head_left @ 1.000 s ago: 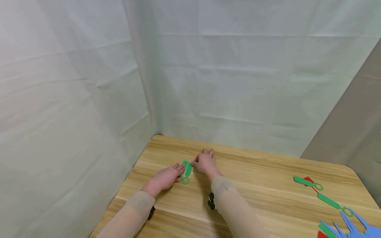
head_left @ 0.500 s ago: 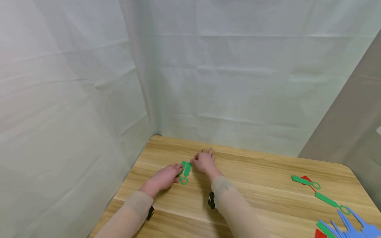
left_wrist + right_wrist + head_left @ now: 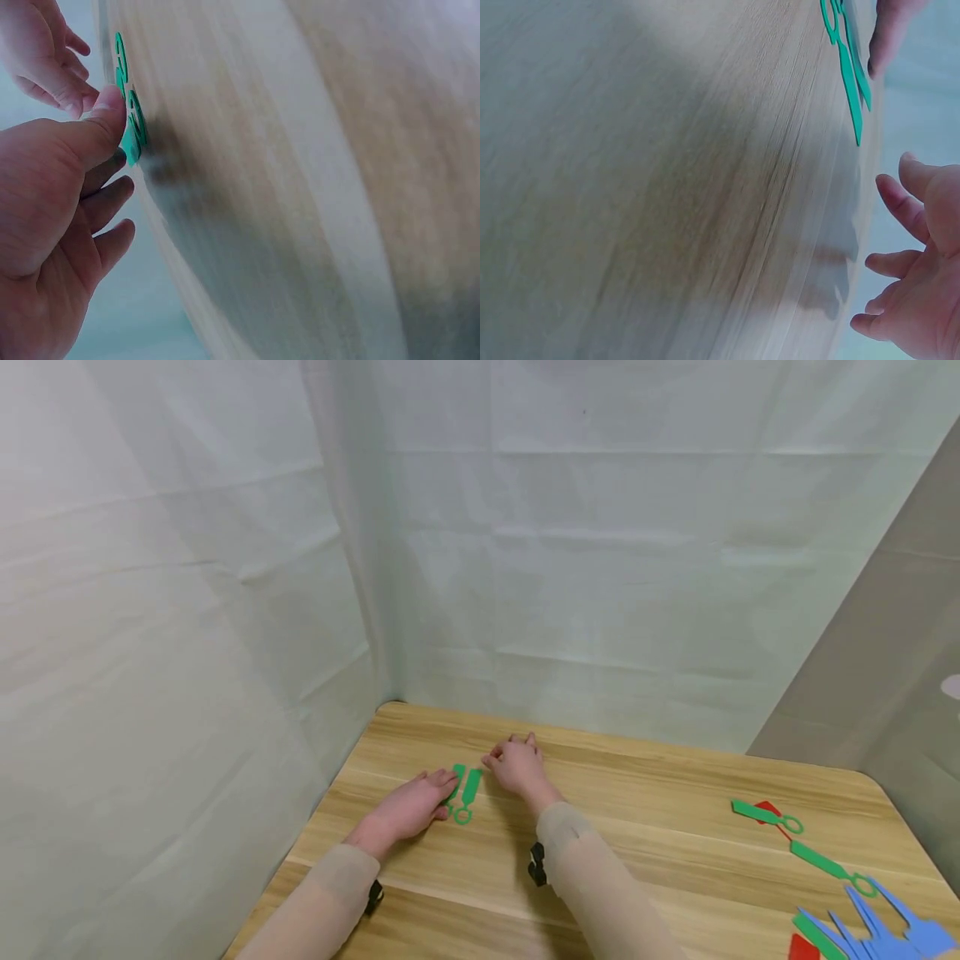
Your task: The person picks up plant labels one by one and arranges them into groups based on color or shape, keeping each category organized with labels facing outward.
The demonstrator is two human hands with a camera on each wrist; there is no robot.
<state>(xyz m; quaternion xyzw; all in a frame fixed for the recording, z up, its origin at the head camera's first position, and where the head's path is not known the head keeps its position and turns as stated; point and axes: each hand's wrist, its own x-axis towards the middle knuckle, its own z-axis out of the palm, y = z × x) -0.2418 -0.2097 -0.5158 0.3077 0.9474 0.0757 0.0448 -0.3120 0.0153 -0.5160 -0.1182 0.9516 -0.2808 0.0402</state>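
Two flat green tags, each a strip with a ring at one end, lie side by side on the wooden table. My left hand (image 3: pixel 412 806) reaches over the left green tag (image 3: pixel 458 772), its fingers on the strip and its thumb near the ring. Much of that tag is hidden under the hand. The right green tag (image 3: pixel 471 787) shows whole, with a narrow gap to its neighbour. Just beyond its upper end, my right hand (image 3: pixel 517 767) hovers with spread, relaxed fingers and holds nothing. In the right wrist view a left fingertip (image 3: pixel 877 60) sits right beside the tags.
On the table's right side lie more green tags (image 3: pixel 819 859) and a red piece (image 3: pixel 767 807) partly under one of them. Several blue pronged pieces (image 3: pixel 873 935) and another red piece (image 3: pixel 803 948) lie at the lower right. White cloth (image 3: pixel 600 610) hangs behind the table.
My left hand has shifted left and the left tag with it, opening a gap between the two tags. My right hand stays near the right tag's end, now slightly apart from it.
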